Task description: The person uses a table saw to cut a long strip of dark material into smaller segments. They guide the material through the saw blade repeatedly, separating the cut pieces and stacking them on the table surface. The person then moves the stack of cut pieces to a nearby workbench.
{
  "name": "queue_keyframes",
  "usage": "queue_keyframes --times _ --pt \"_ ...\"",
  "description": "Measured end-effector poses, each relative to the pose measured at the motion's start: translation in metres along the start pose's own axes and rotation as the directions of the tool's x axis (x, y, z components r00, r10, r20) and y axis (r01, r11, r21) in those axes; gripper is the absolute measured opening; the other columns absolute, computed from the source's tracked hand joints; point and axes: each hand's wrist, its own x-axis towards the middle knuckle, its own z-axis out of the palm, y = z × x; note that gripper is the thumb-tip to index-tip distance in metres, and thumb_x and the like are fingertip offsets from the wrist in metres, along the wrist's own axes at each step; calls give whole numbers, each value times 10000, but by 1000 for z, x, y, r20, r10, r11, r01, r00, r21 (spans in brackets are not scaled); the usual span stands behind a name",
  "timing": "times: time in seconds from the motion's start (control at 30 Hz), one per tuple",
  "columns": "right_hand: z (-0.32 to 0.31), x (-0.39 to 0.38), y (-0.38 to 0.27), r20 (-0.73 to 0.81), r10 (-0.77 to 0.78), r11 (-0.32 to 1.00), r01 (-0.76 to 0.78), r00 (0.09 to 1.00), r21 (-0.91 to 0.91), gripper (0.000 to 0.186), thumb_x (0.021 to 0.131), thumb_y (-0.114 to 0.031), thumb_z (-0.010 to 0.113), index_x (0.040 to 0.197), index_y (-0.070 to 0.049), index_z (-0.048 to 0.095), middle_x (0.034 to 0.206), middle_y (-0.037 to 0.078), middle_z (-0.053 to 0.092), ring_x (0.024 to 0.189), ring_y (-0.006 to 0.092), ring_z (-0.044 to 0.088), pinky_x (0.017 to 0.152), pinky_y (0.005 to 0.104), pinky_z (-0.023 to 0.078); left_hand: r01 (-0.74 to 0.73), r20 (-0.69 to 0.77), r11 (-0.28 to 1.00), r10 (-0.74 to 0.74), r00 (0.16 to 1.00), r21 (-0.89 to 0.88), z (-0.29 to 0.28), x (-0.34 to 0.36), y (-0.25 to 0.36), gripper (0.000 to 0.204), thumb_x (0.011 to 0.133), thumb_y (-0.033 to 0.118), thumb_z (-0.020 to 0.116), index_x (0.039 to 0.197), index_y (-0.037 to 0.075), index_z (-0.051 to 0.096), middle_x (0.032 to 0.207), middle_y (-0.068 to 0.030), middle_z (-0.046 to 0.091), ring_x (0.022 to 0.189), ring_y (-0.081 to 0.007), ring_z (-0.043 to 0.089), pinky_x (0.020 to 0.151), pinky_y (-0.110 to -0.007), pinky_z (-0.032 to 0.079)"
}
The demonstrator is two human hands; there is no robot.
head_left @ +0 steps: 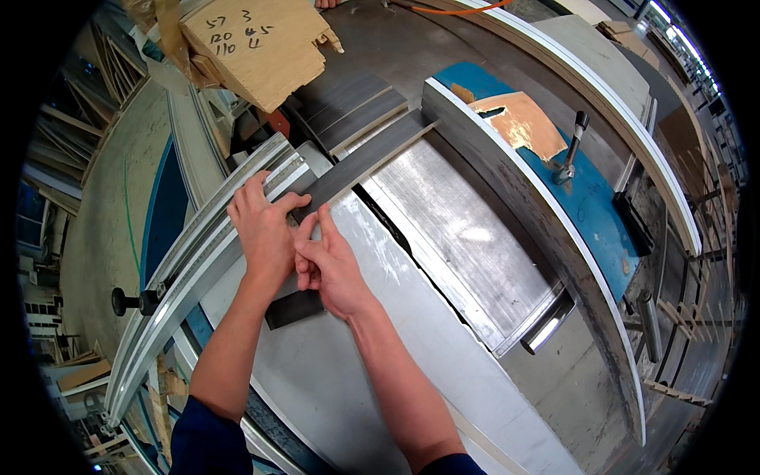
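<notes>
A long dark grey board strip (366, 161) with a pale lower edge lies across the metal bed of a table saw. My left hand (265, 226) is spread beside its near end, fingers over the aluminium fence (286, 176) and thumb reaching toward the strip. At that same end, my right hand (331, 265) is closed, index finger and thumb against the strip's edge and the other fingers curled; my hands partly hide the contact. Under my wrists, a short dark offcut (294, 309) rests on the grey sliding table (348, 372).
More dark strips (352, 107) lie beyond, near a wooden block (253, 47) with handwriting. A long upright rip fence (507, 154) crosses on the right, before a blue panel (590, 206) with a lever handle (571, 146). A black knob (123, 302) juts out left. Another person's fingers (326, 3) show at the top.
</notes>
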Motion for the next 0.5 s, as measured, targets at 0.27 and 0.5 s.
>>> queue_keyframes --times 0.27,0.5 --pt "0 12 0 2 16 1000 -16 1000 13 1033 1096 -209 644 1785 -128 -121 853 19 611 626 112 577 563 251 455 22 24 1000 -22 999 13 2 8 -6 335 706 241 977 1017 154 889 1461 -198 568 1364 -406 502 1155 -522 360" --pt "1 28 0 -2 38 999 -38 999 -8 1045 1096 -198 645 1782 -142 -142 863 21 612 635 111 572 570 261 464 33 39 999 -33 999 7 5 18 -18 335 700 235 981 1011 150 890 1459 -195 567 1365 -401 500 1166 -516 356"
